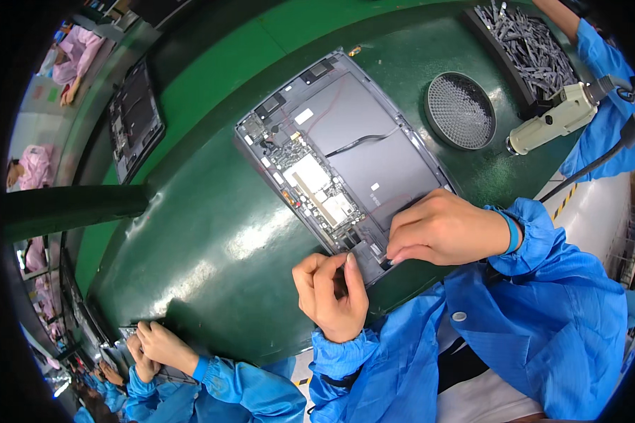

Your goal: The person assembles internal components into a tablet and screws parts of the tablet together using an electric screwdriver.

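Observation:
An opened laptop base point(374, 151) lies slantwise on the green table, its inside facing up. A circuit board point(316, 187) with pale metal plates runs along its left side, and a black cable point(363, 143) crosses the large grey area. At its near corner, my left hand point(335, 292) has thumb and fingers curled together at the edge. My right hand point(444, 227) is closed in a pinch over the near right part of the base. Whatever lies between the fingertips of either hand is hidden or too small to make out.
Beyond the laptop stand a round dark tray point(461, 111) with a gridded surface, a pale cylindrical power tool point(554, 118) with a cable, and a bin of dark strips point(529, 53). Another opened laptop base point(135, 120) lies left. Co-workers' hands point(164, 347) work at lower left.

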{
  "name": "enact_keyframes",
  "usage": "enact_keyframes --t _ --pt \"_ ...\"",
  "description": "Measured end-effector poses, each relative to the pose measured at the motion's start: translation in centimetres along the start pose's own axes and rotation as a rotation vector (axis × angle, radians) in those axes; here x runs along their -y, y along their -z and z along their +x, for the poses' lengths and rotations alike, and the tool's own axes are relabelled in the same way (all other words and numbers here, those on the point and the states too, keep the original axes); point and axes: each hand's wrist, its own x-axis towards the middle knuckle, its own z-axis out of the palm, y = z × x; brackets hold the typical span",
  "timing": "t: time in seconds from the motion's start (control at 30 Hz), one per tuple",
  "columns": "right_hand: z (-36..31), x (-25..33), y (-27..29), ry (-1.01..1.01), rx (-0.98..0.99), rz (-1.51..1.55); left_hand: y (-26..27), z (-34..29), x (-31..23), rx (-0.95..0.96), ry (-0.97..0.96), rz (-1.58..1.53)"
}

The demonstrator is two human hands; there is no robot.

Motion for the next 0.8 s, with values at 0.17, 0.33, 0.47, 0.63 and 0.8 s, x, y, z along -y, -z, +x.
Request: enact_keyframes --t 0.17,0.33,0.47,0.63,0.8 --pt "-0.8 -0.1 0.1 0.010 -0.033 -0.116 0.0 -0.3 -0.2 0.102 -0.121 0.083" --pt "-2.2 0.0 0.6 0.062 -0.039 -0.155 -0.4 -0.8 -1.7 0.306 -0.287 0.326" --pt "-3.2 -0.1 1.0 0.050 -0.139 -0.098 -0.9 -1.3 -1.2 0.246 -0.318 0.357" --pt "-7.6 -1.6 3.1 0.092 -0.979 -0.175 -1.3 -1.3 -1.3 0.234 -0.318 0.416" --pt "-6.4 -4.7 6.4 0.539 -1.796 -0.692 -1.5 -0.8 -1.8 0.226 -0.463 0.451"
